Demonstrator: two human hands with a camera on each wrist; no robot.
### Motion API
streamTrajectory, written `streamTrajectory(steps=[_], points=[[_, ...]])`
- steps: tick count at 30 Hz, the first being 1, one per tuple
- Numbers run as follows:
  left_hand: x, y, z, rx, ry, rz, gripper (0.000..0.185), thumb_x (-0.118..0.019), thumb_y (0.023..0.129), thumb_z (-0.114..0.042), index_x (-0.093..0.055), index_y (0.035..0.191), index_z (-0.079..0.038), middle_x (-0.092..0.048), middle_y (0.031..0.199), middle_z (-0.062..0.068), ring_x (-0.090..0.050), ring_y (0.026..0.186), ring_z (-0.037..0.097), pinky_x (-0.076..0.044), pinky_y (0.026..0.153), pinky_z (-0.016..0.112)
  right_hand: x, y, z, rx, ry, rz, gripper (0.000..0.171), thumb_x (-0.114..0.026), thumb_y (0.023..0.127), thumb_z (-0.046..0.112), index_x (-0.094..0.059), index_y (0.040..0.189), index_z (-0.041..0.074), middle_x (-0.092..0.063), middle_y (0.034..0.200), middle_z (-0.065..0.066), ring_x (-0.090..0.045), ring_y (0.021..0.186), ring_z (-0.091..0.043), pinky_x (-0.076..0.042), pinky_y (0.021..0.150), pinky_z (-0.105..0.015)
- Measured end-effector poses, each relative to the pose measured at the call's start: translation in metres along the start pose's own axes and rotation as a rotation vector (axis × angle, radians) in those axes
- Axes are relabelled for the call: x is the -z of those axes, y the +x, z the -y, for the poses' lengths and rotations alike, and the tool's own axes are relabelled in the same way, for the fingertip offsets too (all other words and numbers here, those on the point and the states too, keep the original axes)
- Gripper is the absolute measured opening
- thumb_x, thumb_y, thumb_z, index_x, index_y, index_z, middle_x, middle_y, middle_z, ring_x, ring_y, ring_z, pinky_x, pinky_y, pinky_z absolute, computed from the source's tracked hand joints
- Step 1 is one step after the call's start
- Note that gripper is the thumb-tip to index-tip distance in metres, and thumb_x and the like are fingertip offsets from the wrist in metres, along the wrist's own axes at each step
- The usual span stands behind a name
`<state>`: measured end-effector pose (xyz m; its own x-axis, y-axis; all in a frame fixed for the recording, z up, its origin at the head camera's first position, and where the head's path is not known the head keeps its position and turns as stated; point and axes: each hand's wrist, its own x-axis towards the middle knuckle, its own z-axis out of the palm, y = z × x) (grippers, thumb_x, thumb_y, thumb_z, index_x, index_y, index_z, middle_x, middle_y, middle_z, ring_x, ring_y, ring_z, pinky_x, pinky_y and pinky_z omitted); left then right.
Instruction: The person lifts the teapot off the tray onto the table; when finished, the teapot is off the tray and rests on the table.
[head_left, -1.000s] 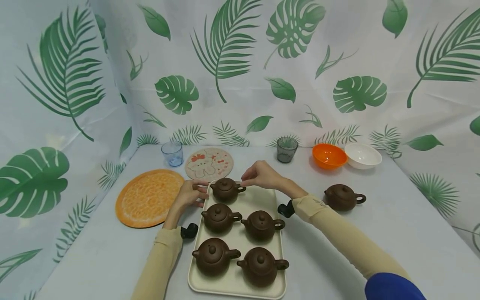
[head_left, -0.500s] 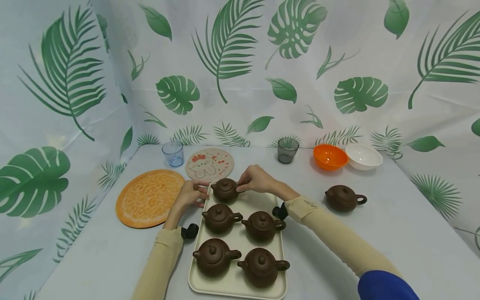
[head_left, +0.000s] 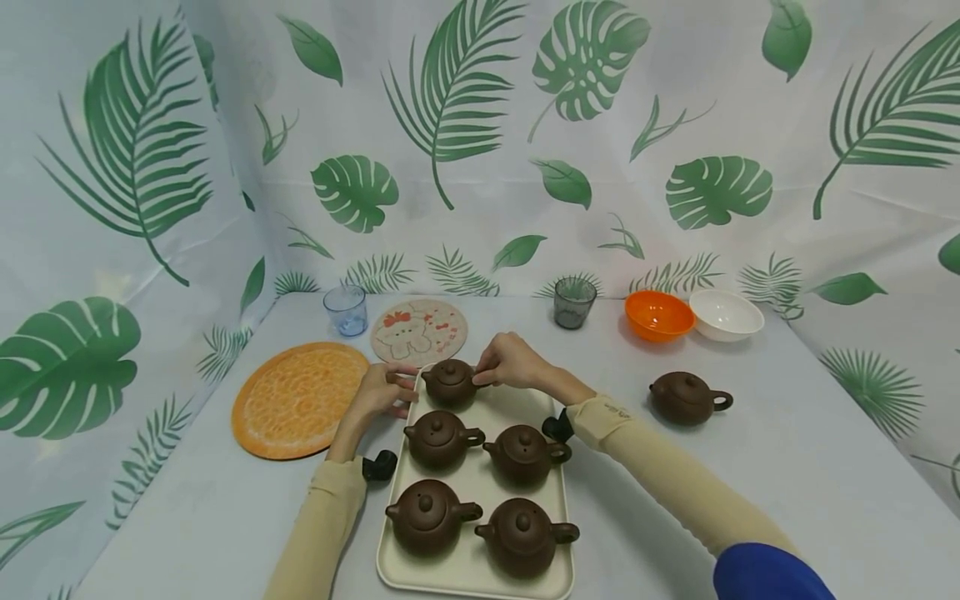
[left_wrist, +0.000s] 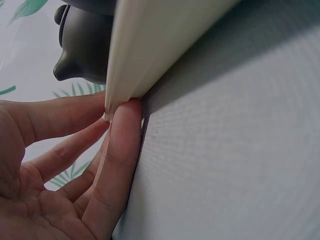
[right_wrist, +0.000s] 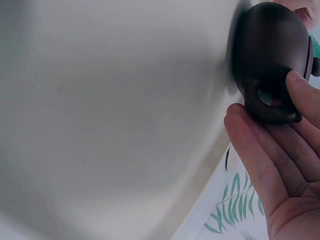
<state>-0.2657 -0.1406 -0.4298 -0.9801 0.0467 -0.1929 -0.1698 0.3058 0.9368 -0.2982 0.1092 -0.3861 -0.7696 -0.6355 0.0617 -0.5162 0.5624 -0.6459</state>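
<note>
A pale grey table (head_left: 787, 467) stands before leaf-print curtains. On it a cream tray (head_left: 480, 565) carries five brown teapots. At its far left corner, the left hand (head_left: 378, 392) pinches the rim, as the left wrist view shows. The right hand (head_left: 510, 364) pinches the far teapot's (head_left: 450, 382) handle. A sixth teapot (head_left: 684, 397) sits apart, right; bowls and cups line the far edge.

A white cloth backdrop (head_left: 480, 167) printed with green palm and monstera leaves hangs behind the table (head_left: 787, 467) and wraps round on the left and right, so no wall, floor or window shows past it. The table is covered in the same leaf-printed cloth, pale and nearly plain across its middle. Light is soft and even, with faint shadows; its source seems to be overhead, though no lamp is in view.
</note>
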Motion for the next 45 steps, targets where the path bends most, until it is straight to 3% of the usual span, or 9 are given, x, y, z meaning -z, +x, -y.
streamTrajectory(steps=[17,24,30,37,45], points=[[-0.001,-0.002,0.0,-0.007,-0.004,0.0,0.04,-0.067,0.079,0.007,-0.064,0.118,0.0,-0.067,0.097,0.019,-0.065,0.069,0.018,-0.058,0.054,0.032,0.003,-0.006,-0.003,-0.025,0.026,-0.056,0.009,-0.075,0.082,0.007,-0.077,0.086,-0.001,-0.073,0.077,-0.01,-0.07,0.064,-0.018,-0.057,0.057,-0.023],[-0.003,-0.005,0.0,-0.011,-0.01,0.006,0.041,-0.068,0.079,0.006,-0.064,0.119,0.0,-0.066,0.1,0.021,-0.065,0.069,0.019,-0.058,0.055,0.033,0.021,-0.021,-0.007,0.022,0.098,-0.087,0.01,-0.073,0.083,0.005,-0.076,0.089,-0.003,-0.074,0.079,-0.011,-0.071,0.071,-0.024,-0.059,0.062,-0.028],[-0.002,-0.004,0.0,-0.009,-0.004,0.001,0.041,-0.068,0.079,0.005,-0.063,0.12,0.0,-0.066,0.101,0.02,-0.065,0.069,0.018,-0.058,0.054,0.032,0.044,-0.04,-0.016,0.081,0.108,-0.136,0.011,-0.073,0.082,0.004,-0.076,0.089,-0.004,-0.073,0.079,-0.012,-0.071,0.069,-0.019,-0.059,0.062,-0.03],[-0.001,-0.003,0.001,-0.004,0.001,-0.003,0.042,-0.068,0.08,0.005,-0.063,0.121,0.0,-0.066,0.101,0.021,-0.065,0.069,0.018,-0.058,0.054,0.032,0.07,-0.073,-0.033,-0.037,0.13,-0.145,0.018,-0.073,0.083,0.004,-0.073,0.094,-0.009,-0.072,0.084,-0.02,-0.071,0.075,-0.032,-0.06,0.069,-0.035],[-0.001,-0.003,0.001,-0.004,-0.005,0.001,0.042,-0.068,0.08,0.005,-0.063,0.121,0.001,-0.066,0.1,0.02,-0.065,0.069,0.018,-0.058,0.055,0.032,0.082,-0.11,-0.06,-0.15,0.117,-0.149,0.02,-0.073,0.083,0.005,-0.073,0.097,-0.01,-0.072,0.086,-0.019,-0.071,0.075,-0.025,-0.059,0.072,-0.035]])
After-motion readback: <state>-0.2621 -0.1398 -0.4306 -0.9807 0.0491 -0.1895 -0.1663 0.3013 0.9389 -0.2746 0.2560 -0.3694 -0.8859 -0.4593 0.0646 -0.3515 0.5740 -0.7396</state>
